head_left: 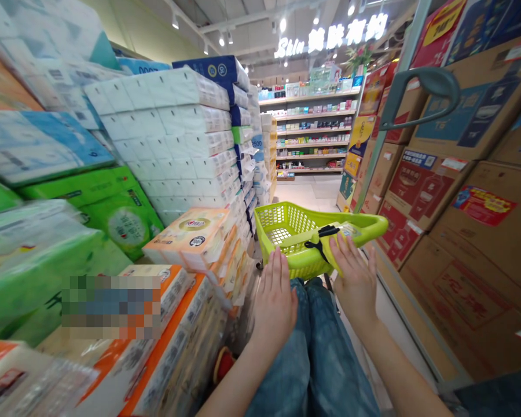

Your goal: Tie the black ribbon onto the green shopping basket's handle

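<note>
A lime-green plastic shopping basket (275, 217) with perforated walls is in front of my legs, its long handle end pointing right. Over its near rim lie a black clip-like object with a strap (329, 230) and a yellow piece (333, 258), whose kind I cannot make out. My left hand (276, 292) is stretched out flat, fingertips by the basket's near left rim; whether it touches is unclear. My right hand (354, 279) has its fingers extended over the yellow piece at the basket's right side. Neither hand is wrapped round anything.
Stacked tissue packs (173, 145) and orange-and-white packs (200, 237) crowd the left. Cardboard cartons (473, 249) line the right, behind a pale upright post with a grey-blue handle (436, 95). Shelves of small goods (312, 130) stand ahead, beyond a light floor.
</note>
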`<state>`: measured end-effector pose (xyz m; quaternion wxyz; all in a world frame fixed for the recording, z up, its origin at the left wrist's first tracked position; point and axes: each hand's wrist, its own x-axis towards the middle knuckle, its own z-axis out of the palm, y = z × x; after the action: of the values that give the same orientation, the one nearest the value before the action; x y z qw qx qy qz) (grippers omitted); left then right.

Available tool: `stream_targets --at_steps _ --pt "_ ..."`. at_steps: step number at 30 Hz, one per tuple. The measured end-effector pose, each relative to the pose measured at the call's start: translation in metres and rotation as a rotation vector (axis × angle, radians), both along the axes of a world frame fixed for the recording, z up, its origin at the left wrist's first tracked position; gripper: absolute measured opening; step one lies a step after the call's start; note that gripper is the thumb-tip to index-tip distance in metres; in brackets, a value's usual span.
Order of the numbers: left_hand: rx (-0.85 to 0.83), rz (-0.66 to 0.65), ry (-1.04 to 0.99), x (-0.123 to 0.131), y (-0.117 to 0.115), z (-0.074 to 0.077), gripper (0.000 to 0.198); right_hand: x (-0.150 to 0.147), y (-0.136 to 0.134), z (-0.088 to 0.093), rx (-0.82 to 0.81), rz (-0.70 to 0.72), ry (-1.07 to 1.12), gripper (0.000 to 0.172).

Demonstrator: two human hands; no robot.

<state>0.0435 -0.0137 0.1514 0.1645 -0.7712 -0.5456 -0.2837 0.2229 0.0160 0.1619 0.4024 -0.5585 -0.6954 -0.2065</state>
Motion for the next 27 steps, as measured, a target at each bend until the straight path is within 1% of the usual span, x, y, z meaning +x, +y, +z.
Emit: stream_targets --at_steps 2,5,7,8,10,13,15,16,18,20,22,24,25,27 --pt "-0.014 -0.025 -0.015 0.001 -0.002 0.002 0.083 -0.014 -0.004 0.000 -0.014 0.013 0.026 0.077" --pt "-0.043 -0.036 -0.033 0.001 -0.005 0.003 0.089 -0.049 -0.014 -0.002 -0.027 0.123 0.008 0.076" --pt "-0.046 -0.025 -0.026 0.001 -0.006 0.003 0.089 -0.059 -0.018 -0.003 -0.025 0.181 -0.013 0.074" --pt "-0.042 -0.020 -0.019 0.001 -0.006 0.003 0.089 -0.057 -0.019 -0.004 -0.026 0.192 -0.024 0.073" --pt "-0.032 -0.017 -0.009 0.000 -0.006 0.003 0.087 -0.039 -0.016 -0.005 -0.027 0.174 -0.038 0.073" --pt "-0.035 -0.030 -0.029 -0.001 -0.006 0.004 0.089 -0.003 -0.008 -0.006 -0.016 0.073 -0.004 0.075" --pt "-0.047 -0.051 -0.057 -0.001 -0.006 0.004 0.092 0.006 -0.006 -0.005 -0.009 0.002 0.045 0.075" --pt "-0.056 -0.067 -0.070 -0.001 -0.006 0.004 0.094 0.003 -0.007 -0.005 -0.013 -0.018 0.063 0.075" --pt "-0.074 -0.099 -0.090 -0.001 -0.006 0.004 0.095 -0.017 -0.011 -0.005 -0.027 -0.005 0.072 0.076" --pt "-0.087 -0.120 -0.102 -0.001 -0.006 0.003 0.095 -0.044 -0.017 -0.007 -0.035 0.069 0.055 0.076" --pt "-0.087 -0.122 -0.106 -0.002 -0.006 0.002 0.095 -0.062 -0.022 -0.010 -0.024 0.147 0.039 0.076" --pt "-0.073 -0.111 -0.104 -0.003 -0.005 0.002 0.095 -0.062 -0.022 -0.011 -0.009 0.189 0.014 0.076" --pt "-0.065 -0.104 -0.102 -0.003 -0.005 0.002 0.095 -0.054 -0.021 -0.012 -0.006 0.191 -0.001 0.077" --pt "-0.055 -0.097 -0.099 -0.003 -0.005 0.002 0.094 -0.029 -0.015 -0.011 -0.001 0.152 -0.016 0.078"
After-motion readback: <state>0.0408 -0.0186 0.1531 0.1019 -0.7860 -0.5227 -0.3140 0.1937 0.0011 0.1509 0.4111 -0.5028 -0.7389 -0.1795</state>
